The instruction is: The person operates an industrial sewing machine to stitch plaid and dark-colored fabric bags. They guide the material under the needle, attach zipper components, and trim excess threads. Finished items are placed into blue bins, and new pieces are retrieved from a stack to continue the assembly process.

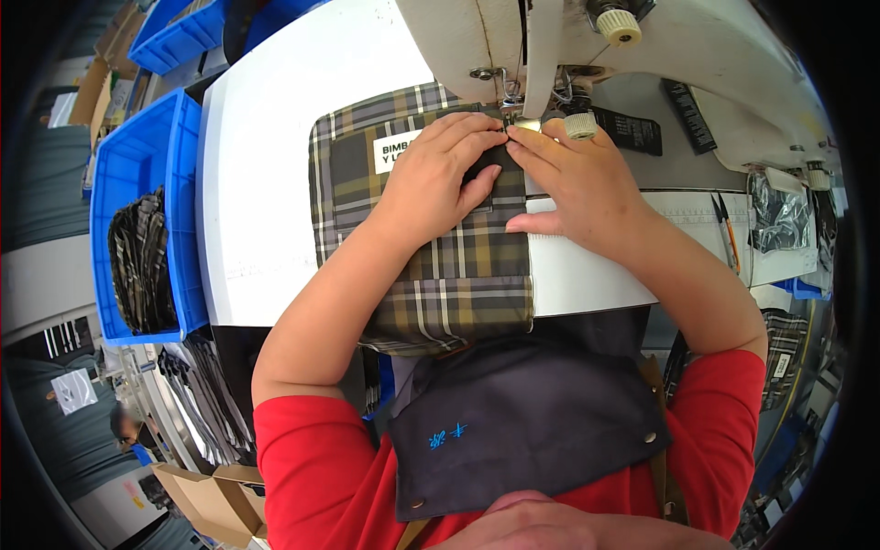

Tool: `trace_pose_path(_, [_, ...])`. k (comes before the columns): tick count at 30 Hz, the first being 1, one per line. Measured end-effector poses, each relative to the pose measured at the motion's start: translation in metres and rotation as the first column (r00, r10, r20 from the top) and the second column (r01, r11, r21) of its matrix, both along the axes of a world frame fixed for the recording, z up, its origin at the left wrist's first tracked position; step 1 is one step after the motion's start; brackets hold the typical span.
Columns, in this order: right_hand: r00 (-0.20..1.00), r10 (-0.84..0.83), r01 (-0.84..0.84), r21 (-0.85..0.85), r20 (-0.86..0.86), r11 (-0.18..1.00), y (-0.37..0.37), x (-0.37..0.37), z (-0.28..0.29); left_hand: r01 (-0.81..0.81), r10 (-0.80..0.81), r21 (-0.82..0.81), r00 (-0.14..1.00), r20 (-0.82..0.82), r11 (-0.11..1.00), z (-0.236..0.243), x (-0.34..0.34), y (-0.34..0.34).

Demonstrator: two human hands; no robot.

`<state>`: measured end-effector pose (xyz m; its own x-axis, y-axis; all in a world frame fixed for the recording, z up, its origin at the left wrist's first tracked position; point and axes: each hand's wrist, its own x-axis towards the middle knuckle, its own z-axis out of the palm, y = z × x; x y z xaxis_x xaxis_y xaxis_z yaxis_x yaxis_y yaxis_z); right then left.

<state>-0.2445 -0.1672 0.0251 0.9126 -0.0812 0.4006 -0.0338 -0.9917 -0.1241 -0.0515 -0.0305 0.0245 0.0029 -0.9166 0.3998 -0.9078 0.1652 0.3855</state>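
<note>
A plaid fabric piece [467, 261] in olive, dark grey and white lies on the white worktable, its near end hanging over the front edge. It bears a sewn-looking white label [389, 158]. My left hand [431, 174] rests on the fabric beside the label, fingers stretched toward the needle and thumb apart. From the other side, my right hand [587, 188] has its fingertips at the fabric's right edge, close to the presser foot [511, 116], with the thumb spread. The sewing machine [454, 46] stands over this spot. Fingertips of both hands nearly meet there; the stitching point is partly hidden.
At the left, a blue bin [188, 211] holds folded plaid fabric [139, 266]. Dark printed strips [632, 133] lie under the machine arm. An orange pen [731, 240] and a clear plastic packet [779, 206] are on the right. A cardboard box [206, 504] sits low left.
</note>
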Motion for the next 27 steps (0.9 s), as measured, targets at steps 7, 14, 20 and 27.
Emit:
trace_pose_path(7, [0.999,0.021,-0.022,0.054,0.024,0.998,-0.005,0.002,-0.004,-0.006,0.006,-0.005,1.000,0.022,1.000,0.001,0.000,-0.002])
trace_pose_path(14, [1.000,0.009,-0.011,0.078,0.020,0.997,-0.003,0.000,-0.004,0.000,0.000,-0.018,1.000,0.009,1.000,-0.003,0.002,-0.002])
trace_pose_path(20, [0.971,-0.100,0.034,0.283,0.219,0.959,-0.022,0.001,-0.013,-0.006,0.006,-0.004,1.000,0.025,1.000,-0.002,0.004,-0.004])
trace_pose_path(27, [0.870,-0.468,0.145,0.828,0.154,0.541,-0.038,0.001,0.009,-0.020,0.020,-0.013,0.999,0.034,1.000,-0.001,0.002,-0.003])
